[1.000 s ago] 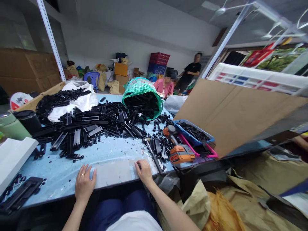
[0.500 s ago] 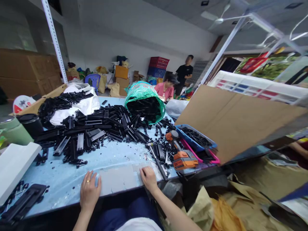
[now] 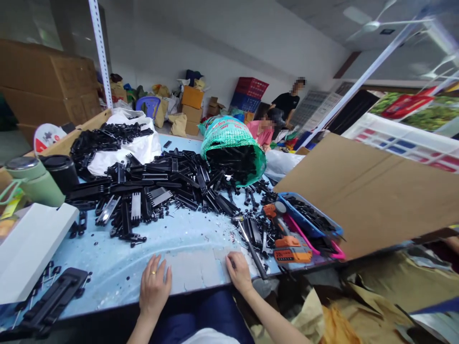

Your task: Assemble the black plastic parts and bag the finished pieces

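Observation:
My left hand [image 3: 155,283], with a ring on one finger, lies flat on the blue-covered table near its front edge, fingers stretched out and holding nothing. Beside a grey patch [image 3: 193,272] on the tabletop rests my right hand [image 3: 239,273], its fingers curled in. A small dark spot shows at those fingers; I cannot make out what it is. Just right of this hand lies a hammer [image 3: 252,246]. An orange and grey cordless drill [image 3: 292,248] sits farther right. Beyond both hands spreads a heap of black plastic parts [image 3: 158,184].
A green woven sack [image 3: 233,138] spills black parts. At the right stand a blue basket [image 3: 310,215], a pink basket [image 3: 337,253] and a cardboard sheet [image 3: 369,191]. A white box [image 3: 39,248] and a green flask [image 3: 41,177] are at left. Two people are across the room.
The view has swung left, so the whole scene sits farther right. Both hands stay in place on the table. The standing person in the background now leans over.

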Motion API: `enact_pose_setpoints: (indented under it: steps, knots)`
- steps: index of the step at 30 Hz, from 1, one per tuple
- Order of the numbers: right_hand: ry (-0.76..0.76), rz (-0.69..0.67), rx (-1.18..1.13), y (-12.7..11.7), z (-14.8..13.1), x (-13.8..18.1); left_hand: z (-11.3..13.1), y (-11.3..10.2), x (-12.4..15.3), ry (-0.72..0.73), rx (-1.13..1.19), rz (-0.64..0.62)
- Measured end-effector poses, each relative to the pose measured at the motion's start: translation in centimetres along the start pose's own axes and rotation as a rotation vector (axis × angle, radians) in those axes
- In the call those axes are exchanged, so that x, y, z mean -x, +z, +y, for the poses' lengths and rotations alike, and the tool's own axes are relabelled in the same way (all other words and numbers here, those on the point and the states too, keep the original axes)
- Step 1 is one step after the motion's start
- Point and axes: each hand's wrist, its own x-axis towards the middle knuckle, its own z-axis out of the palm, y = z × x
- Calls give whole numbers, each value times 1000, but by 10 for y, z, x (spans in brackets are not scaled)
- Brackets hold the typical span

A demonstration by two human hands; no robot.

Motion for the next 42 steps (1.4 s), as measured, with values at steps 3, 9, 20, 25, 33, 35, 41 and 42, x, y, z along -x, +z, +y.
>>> enact_pose_setpoints:
  steps: [3, 9, 20, 25, 33, 35, 41, 42]
  knots:
    - [-6, -18, 33, -2, -5, -2, -1, 0, 1, -33, 20, -34]
    - [-40, -25, 86, -2, -8, -4, -2, 1, 1, -61, 50, -60]
    - [-145, -96, -67, 0, 1, 2, 2, -6, 5, -180, 107, -137]
    - [-173, -97, -125, 0, 6, 5, -22, -14, -29, -273, 115, -208]
    - [-208, -65, -152, 2, 16, 7, -152, 9, -163, -728, -264, -163]
    - [-241, -39, -154, 5, 21, 8, -184, 19, -181, -899, -349, -197]
    - [-235, -35, -178, 8, 25, 8, -247, 35, -203, -968, -442, -304]
    - [-228, -45, -184, 8, 25, 8, -255, 36, -206, -956, -442, -323]
